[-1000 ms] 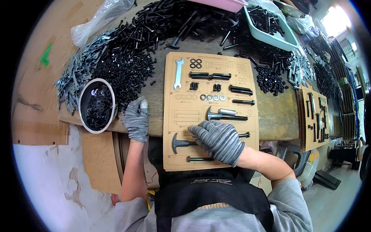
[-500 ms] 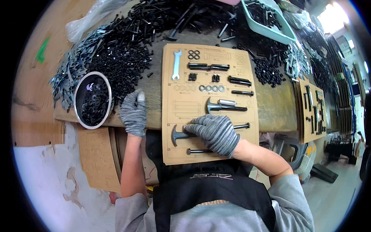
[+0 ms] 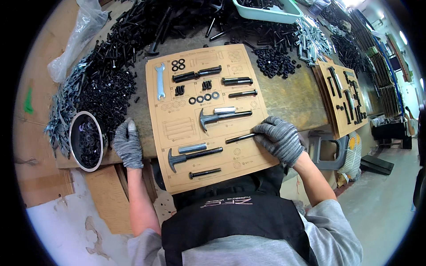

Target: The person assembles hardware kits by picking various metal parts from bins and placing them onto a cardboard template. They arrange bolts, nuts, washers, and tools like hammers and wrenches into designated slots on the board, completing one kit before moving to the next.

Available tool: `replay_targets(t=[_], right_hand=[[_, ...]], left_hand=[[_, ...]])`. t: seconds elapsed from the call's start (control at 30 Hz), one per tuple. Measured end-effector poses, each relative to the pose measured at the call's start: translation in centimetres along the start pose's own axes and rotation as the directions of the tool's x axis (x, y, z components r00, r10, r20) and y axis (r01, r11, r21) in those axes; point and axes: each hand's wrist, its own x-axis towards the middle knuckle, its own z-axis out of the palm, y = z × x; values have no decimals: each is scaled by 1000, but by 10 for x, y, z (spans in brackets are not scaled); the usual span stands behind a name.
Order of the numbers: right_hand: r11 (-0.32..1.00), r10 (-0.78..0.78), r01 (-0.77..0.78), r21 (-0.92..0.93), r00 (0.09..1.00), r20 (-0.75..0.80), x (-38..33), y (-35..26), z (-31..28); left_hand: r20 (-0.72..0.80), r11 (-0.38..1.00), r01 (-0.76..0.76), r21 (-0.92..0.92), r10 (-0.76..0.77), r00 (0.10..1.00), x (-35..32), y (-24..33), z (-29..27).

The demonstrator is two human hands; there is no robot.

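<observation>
My right hand (image 3: 280,138), in a grey knit glove, is at the right edge of a brown cardboard sheet (image 3: 208,159). Its fingers close on the head end of a black bolt (image 3: 239,138) lying on the sheet. To the left lies a claw-shaped black hammer piece (image 3: 195,155) with a silver tube (image 3: 192,148) above it; another bolt (image 3: 205,173) is below. Higher up are a second hammer piece (image 3: 225,116), a silver tube (image 3: 224,110), washers (image 3: 204,97) and an open-end wrench (image 3: 160,82). My gloved left hand (image 3: 128,144), fingers drawn together, rests at the table edge; its grasp is hidden.
A white-rimmed bowl (image 3: 101,146) of dark washers stands left of my left hand. Black screws (image 3: 108,88) are heaped behind it. A pale green tray (image 3: 270,17) and a pile of nuts (image 3: 275,64) lie farther back. Another filled cardboard sheet (image 3: 339,119) stands at right.
My right hand has moved right, off the lower hammer piece and silver tube, onto the bolt's head end. The view has shifted and turned. My left hand stays by the table edge.
</observation>
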Motion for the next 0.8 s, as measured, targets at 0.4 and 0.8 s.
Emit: replay_targets(t=[0.4,0.8], right_hand=[[996,-70,66,-62,996,-53,-6,5,0],[932,162,-51,358,944,-288,-5,18,0]], left_hand=[[-32,991,-109,77,112,993,-2,7,4],[39,992,-93,87,90,995,-1,17,-5]])
